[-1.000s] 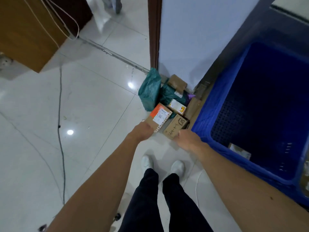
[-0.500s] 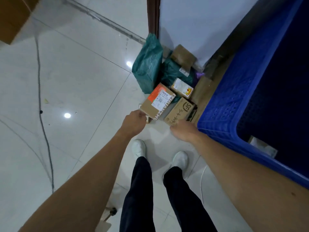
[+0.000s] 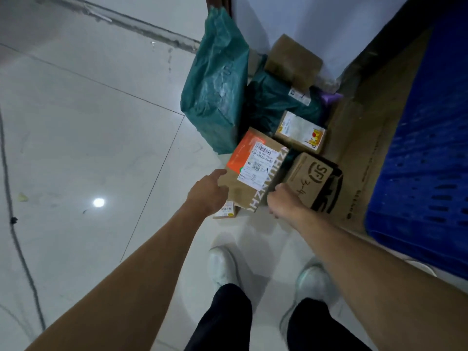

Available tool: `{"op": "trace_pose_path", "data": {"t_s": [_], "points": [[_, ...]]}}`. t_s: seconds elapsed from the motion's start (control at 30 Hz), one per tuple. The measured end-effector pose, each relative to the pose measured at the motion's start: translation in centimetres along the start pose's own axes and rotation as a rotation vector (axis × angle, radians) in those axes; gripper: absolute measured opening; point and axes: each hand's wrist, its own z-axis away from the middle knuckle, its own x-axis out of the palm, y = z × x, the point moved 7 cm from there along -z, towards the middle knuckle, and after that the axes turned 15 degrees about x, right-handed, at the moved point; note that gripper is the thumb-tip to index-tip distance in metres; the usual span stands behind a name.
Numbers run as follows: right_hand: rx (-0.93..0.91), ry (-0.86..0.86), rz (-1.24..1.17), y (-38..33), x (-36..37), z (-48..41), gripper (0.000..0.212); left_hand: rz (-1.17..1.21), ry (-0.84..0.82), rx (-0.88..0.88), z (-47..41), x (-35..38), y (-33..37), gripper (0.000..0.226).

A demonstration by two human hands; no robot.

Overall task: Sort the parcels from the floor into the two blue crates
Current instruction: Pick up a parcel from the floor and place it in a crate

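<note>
A heap of parcels lies on the floor in the wall corner. At its front sits a brown box with an orange label (image 3: 255, 173). My left hand (image 3: 207, 193) clasps its left side, thumb on the top. My right hand (image 3: 283, 201) presses its lower right edge, fingers hidden, next to the SF-marked box (image 3: 311, 178). Behind are a small box with a yellow sticker (image 3: 298, 130), a tall green bag (image 3: 215, 92), a dark green bag (image 3: 271, 102) and a plain brown box (image 3: 293, 59). A small parcel (image 3: 225, 211) peeks from under the held box. The blue crate (image 3: 417, 173) stands at the right.
A flat cardboard sheet (image 3: 362, 148) leans against the crate's near wall. A black cable (image 3: 15, 236) runs along the tiled floor at the left. My white shoes (image 3: 222, 267) stand just short of the heap. A white wall rises behind the parcels.
I have bent closer to the heap. My left hand has closed on the orange-label box's left side; my right hand has shifted from in front of the SF box to that box's right edge.
</note>
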Motion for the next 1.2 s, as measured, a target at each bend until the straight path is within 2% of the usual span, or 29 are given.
{"op": "trace_pose_path", "data": {"t_s": [0.17,0.23,0.3,0.37,0.43,0.6,0.83,0.87,0.93,0.97,1.03,1.13,1.2], "points": [[0.082,0.02,-0.251,-1.0,1.5,-4.8,0.063,0.12,-0.022,-0.024,-6.2,2.2,-1.5,0.055],[0.098,-0.036,-0.387,-1.2,2.4,-7.1,0.062,0.162,-0.021,-0.026,-7.9,3.1,-1.9,0.057],[0.139,-0.101,-0.496,-1.3,2.9,-8.0,0.055,0.192,-0.008,-0.028,-8.8,3.7,-2.3,0.056],[0.143,-0.13,-0.512,-1.7,2.4,-6.9,0.032,0.229,0.011,-0.039,-8.8,3.9,-2.6,0.055],[0.134,-0.165,-0.504,-1.7,1.9,-6.1,0.019,0.266,0.013,-0.051,-8.3,3.6,-2.8,0.054],[0.094,-0.231,-0.494,-1.1,0.3,-1.5,0.011,0.285,0.017,-0.049,-5.1,1.8,-0.9,0.051],[0.111,-0.169,-0.531,0.4,-4.4,9.0,0.007,0.333,0.023,0.012,3.4,-2.9,5.9,0.052],[0.1,-0.154,-0.528,0.2,-5.2,10.9,0.013,0.348,0.022,0.018,4.8,-3.8,6.9,0.058],[0.086,-0.149,-0.532,0.3,-7.0,14.1,0.057,0.367,0.034,0.025,7.3,-5.5,8.8,0.069],[0.078,-0.142,-0.533,0.7,-8.0,15.3,0.065,0.388,0.045,0.032,8.6,-6.2,9.8,0.071],[0.041,-0.139,-0.496,1.0,-10.0,18.5,0.062,0.423,0.067,0.041,11.6,-7.6,11.9,0.067],[0.022,-0.155,-0.473,1.0,-13.4,25.2,0.07,0.43,0.081,0.07,16.6,-9.9,16.1,0.056],[-0.005,-0.151,-0.497,1.2,-15.4,29.0,0.061,0.45,0.096,0.084,19.5,-11.5,18.7,0.054]]}}
